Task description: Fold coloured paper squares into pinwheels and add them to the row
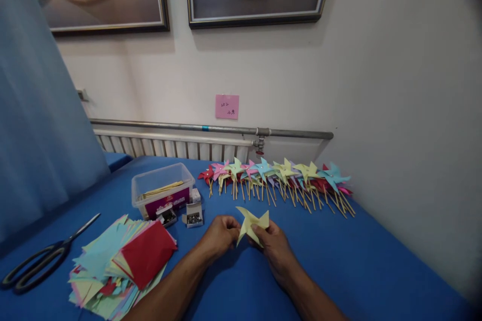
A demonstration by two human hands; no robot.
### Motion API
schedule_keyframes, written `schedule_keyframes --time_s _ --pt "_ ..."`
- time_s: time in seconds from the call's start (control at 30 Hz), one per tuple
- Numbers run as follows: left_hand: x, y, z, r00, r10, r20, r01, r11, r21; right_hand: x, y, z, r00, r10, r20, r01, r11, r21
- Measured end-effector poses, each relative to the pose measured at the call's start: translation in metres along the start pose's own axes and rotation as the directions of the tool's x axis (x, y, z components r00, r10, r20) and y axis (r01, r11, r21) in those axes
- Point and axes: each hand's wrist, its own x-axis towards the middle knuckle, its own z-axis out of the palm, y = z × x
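"Where do we have the pale yellow pinwheel (251, 224)?"

"We have it over the blue surface (233, 291), between our two hands. With our right hand (277, 250) we pinch it, the thumb lying on its face near the lower right blade."

"And our left hand (218, 236)?"

"We keep those fingers curled in together, right by the pinwheel's left edge. We can't tell whether they grip anything there."

"What do we see beyond our hands?"

"We see a row of pinwheels (285, 169) near the wall, red, pink, green, blue and yellow, lying close together, their thin sticks (270, 194) pointing back toward us."

"And to our left?"

"We find a clear plastic tub (161, 175) with loose sticks (161, 189) lying in it. In front of it we see two small open boxes, one dark inside (168, 217), the other holding shiny little metal pieces (194, 218)."

"Nearer to us?"

"We have a loose pile of coloured paper (101, 253), with a red sheet (149, 253) on top at its right side. Left of that, we see black-handled scissors (65, 246) lying with the tip away from us."
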Motion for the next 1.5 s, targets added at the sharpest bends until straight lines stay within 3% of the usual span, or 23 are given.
schedule_keyframes --time_s 0.7,1.27,1.5 --pt "-0.0046 0.0059 -0.0007 1.000 0.005 0.000 -0.005 0.993 0.115 0.0061 0.0034 -0.0029 0.998 -0.011 -0.055 0.011 1.000 0.008" --pt "-0.0056 0.0047 0.0020 0.999 0.023 -0.027 -0.018 0.987 0.157 0.0058 0.0058 -0.0053 1.000 -0.007 0.001 0.007 1.000 0.000" --pt "-0.0067 0.0057 0.0019 1.000 0.019 -0.012 -0.017 0.986 0.164 0.0070 0.0064 -0.0059 1.000 -0.008 -0.030 0.007 1.000 -0.018"
